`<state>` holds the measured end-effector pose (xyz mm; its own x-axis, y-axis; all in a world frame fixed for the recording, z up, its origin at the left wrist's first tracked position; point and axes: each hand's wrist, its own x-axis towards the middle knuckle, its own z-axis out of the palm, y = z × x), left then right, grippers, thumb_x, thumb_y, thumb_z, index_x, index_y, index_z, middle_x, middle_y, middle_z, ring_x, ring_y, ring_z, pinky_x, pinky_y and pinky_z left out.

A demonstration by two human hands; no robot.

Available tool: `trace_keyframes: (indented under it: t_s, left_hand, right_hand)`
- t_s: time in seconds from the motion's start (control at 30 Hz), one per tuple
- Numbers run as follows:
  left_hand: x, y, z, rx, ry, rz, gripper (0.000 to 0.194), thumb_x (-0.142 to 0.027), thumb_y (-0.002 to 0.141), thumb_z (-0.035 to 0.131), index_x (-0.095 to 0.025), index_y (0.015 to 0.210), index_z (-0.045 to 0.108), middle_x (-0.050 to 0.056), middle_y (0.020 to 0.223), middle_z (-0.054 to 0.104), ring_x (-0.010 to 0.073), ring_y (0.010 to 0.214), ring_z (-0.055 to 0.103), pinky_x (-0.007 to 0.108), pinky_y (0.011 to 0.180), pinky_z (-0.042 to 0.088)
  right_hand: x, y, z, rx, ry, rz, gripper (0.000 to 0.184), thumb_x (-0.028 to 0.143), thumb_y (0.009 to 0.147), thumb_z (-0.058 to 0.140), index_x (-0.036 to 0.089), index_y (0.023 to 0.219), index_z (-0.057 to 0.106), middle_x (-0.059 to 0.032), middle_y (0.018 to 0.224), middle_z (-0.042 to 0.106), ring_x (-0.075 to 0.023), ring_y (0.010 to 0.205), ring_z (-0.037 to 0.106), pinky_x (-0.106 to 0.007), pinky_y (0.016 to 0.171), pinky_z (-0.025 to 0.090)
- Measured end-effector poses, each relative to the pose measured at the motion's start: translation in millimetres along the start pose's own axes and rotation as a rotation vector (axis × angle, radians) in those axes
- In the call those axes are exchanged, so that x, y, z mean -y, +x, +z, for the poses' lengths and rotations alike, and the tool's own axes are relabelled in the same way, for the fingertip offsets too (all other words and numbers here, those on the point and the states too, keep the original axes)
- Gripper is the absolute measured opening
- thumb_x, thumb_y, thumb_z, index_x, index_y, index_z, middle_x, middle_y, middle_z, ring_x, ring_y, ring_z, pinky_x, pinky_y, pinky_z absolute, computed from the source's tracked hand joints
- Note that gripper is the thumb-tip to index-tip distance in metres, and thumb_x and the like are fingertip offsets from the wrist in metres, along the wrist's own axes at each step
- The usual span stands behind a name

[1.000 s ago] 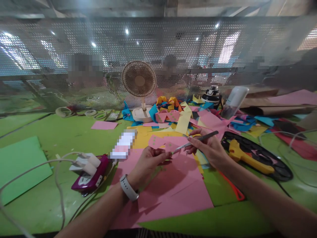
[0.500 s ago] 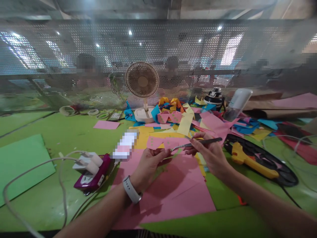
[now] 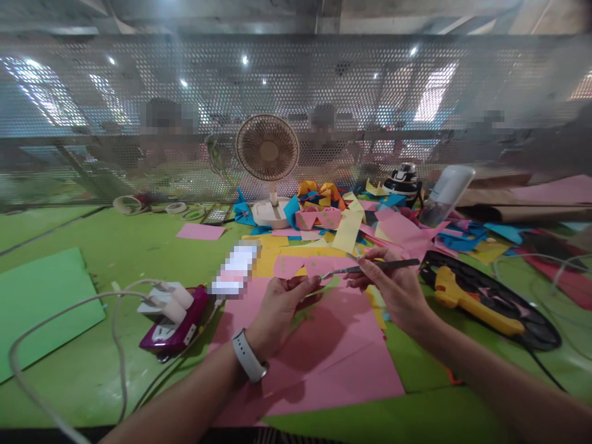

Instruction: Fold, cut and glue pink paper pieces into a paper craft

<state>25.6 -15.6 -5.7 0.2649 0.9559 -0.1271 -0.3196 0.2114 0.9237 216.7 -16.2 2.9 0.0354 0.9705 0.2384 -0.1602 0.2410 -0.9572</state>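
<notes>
My right hand (image 3: 391,290) grips a pair of tweezers (image 3: 370,267) with dark handles, the metal tips pointing left. Those tips reach the fingertips of my left hand (image 3: 284,308), which is closed in a pinch. Whatever lies in that pinch is too small or hidden to make out. Just beyond both hands is a pink paper cutout (image 3: 289,266) with a zigzag edge and green dots; I cannot tell whether the left fingers touch it. Under the hands lies a large pink sheet (image 3: 342,376). A white watch strap (image 3: 248,356) circles my left wrist.
Left stand a phone (image 3: 235,268), a purple power strip (image 3: 173,336) with plugs and cables, and a green sheet (image 3: 46,314). A small fan (image 3: 268,148) and heaped coloured paper scraps (image 3: 407,228) are behind. At right, a yellow glue gun (image 3: 478,305) rests on a black tray (image 3: 546,327).
The view has shifted very slightly. Both hands keep nearly the same pose, with the tweezers' tips still at the left fingertips.
</notes>
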Motion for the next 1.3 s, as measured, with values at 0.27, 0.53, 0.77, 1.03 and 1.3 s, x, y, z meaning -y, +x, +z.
trace_keyframes:
  t_s: [0.27,0.53,0.77,1.03,1.3]
  left_hand:
    - [0.4,-1.3,1.0,-0.010,-0.017,-0.005,0.026,-0.033,0.069,0.072,-0.010,0.082,0.069,0.010,0.089,0.068,0.0179,0.085,0.063,0.026,0.077,0.050]
    - [-1.7,-1.1,2.5,-0.025,-0.033,-0.011,0.024,-0.031,0.066,0.074,-0.010,0.078,0.069,0.009,0.088,0.068,0.0183,0.086,0.063,0.027,0.079,0.050]
    - [-3.2,-2.3,3.7,0.004,-0.041,0.003,0.019,-0.028,0.070,0.072,-0.010,0.076,0.069,0.008,0.086,0.068,0.0168,0.085,0.062,0.026,0.078,0.050]
    - [-1.5,-1.6,3.2,0.005,-0.065,0.006,0.016,-0.025,0.070,0.072,-0.011,0.076,0.070,0.005,0.079,0.067,0.0153,0.082,0.062,0.025,0.078,0.050]
    - [0.6,-0.8,2.7,0.006,-0.048,0.020,0.020,-0.027,0.071,0.071,-0.010,0.079,0.069,0.007,0.083,0.067,0.0150,0.083,0.062,0.024,0.077,0.050]
  right_hand:
    - [-0.8,0.3,0.9,-0.007,0.008,-0.004,0.026,0.036,0.077,0.064,0.020,0.087,0.045,-0.0024,0.064,0.069,-0.0186,0.057,0.067,-0.026,0.048,0.049]
    - [-0.1,-0.1,1.2,-0.035,0.004,-0.012,0.029,0.038,0.075,0.066,0.020,0.086,0.046,-0.0020,0.064,0.069,-0.0194,0.056,0.067,-0.027,0.047,0.051]
    - [4.3,-2.1,3.4,-0.043,-0.022,-0.062,0.026,0.036,0.076,0.065,0.021,0.083,0.046,-0.0007,0.061,0.068,-0.0184,0.054,0.067,-0.026,0.048,0.052]
    - [3.0,-2.3,2.5,-0.019,-0.028,-0.051,0.024,0.035,0.077,0.063,0.021,0.084,0.045,-0.0016,0.062,0.069,-0.0187,0.057,0.068,-0.026,0.049,0.051]
    - [1.6,-2.2,2.3,-0.018,-0.001,-0.047,0.025,0.034,0.077,0.064,0.020,0.085,0.045,-0.0011,0.062,0.069,-0.0172,0.054,0.067,-0.024,0.047,0.049]
